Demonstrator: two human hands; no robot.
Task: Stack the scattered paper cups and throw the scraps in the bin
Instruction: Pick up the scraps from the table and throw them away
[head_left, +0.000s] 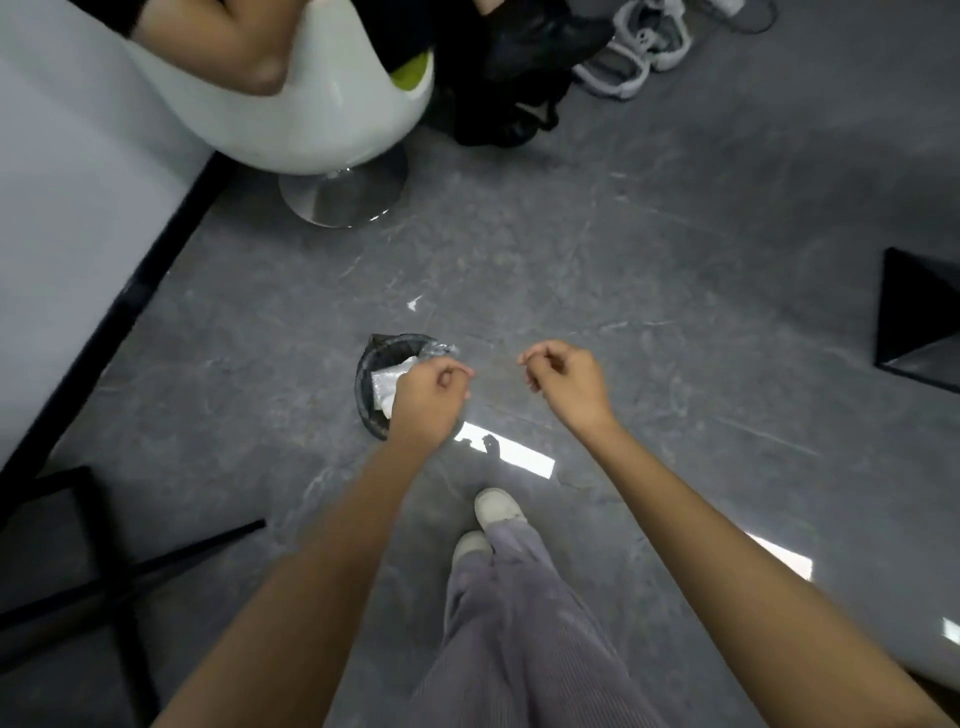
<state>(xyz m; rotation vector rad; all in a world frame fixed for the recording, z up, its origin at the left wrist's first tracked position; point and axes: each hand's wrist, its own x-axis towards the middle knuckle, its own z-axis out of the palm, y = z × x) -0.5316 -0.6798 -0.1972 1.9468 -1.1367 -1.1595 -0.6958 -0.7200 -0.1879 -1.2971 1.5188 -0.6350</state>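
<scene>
The left hand (428, 400) is hovering directly over the small round black-lined bin (364, 395) at frame centre, the right hand (563, 382) hanging further right, both with fingers curling, any pinched scrap too small to tell.

The floor (623, 234) is grey veined tile, polished and glossy. The bin (370, 364) wears a thin black plastic liner, crinkled and shiny, with white paper scraps (387, 383) inside. The chair (311, 104) has a smooth glossy white shell on a polished metal base (343, 200). The trousers (519, 623) are ribbed matt cloth
</scene>
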